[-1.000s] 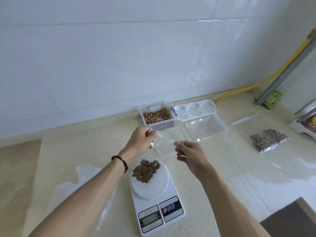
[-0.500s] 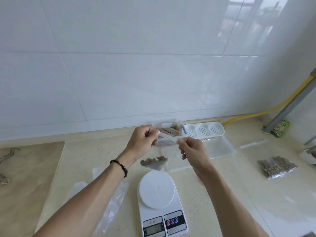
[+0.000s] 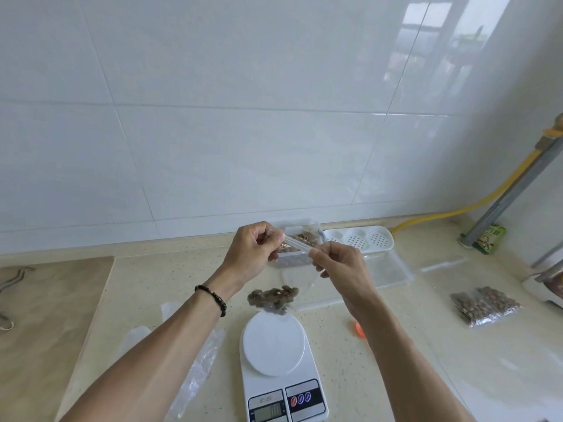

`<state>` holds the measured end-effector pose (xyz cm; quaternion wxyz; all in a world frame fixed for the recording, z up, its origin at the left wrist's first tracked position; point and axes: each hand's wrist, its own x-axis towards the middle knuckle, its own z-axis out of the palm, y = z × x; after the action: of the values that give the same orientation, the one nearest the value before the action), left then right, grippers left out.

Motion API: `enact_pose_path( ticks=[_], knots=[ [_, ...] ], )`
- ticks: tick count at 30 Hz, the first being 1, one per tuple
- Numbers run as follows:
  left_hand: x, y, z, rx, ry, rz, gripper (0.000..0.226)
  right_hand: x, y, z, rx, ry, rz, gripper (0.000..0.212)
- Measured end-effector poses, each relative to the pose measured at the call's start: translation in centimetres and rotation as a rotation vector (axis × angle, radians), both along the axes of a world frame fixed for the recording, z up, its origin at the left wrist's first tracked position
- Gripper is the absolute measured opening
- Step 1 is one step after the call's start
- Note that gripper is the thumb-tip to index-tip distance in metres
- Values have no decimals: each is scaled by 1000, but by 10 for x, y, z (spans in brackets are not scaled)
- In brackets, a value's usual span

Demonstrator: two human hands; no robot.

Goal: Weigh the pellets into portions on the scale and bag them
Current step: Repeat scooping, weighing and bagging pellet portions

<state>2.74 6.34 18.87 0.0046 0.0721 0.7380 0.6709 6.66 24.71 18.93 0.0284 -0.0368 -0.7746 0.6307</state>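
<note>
Both hands hold a clear zip bag (image 3: 297, 277) up above the counter. My left hand (image 3: 254, 254) pinches the left end of its top strip and my right hand (image 3: 338, 263) pinches the right end. Brown pellets (image 3: 272, 297) hang in the bottom of the bag, just above the white scale (image 3: 281, 363), whose round platform is bare. Behind the hands stands a clear tub of pellets (image 3: 300, 239), partly hidden.
Two filled pellet bags (image 3: 484, 304) lie at the right. Flat clear bags (image 3: 380, 271) lie behind the scale, and crumpled plastic (image 3: 198, 360) at the left. A white perforated tray (image 3: 359, 239) sits by the wall. A small orange thing (image 3: 359, 328) shows under my right forearm.
The pellets left the scale platform and now sit inside the bag. Both hands rose with the bag and pinch its top strip. The camera tilted up.
</note>
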Motion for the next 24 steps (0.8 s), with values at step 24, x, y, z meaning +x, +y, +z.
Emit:
enact_pose_path(
  ticks=[24],
  knots=[
    [11,33,8,-123,194,-45,19,-2,18,13,164,115,2,16]
  ],
)
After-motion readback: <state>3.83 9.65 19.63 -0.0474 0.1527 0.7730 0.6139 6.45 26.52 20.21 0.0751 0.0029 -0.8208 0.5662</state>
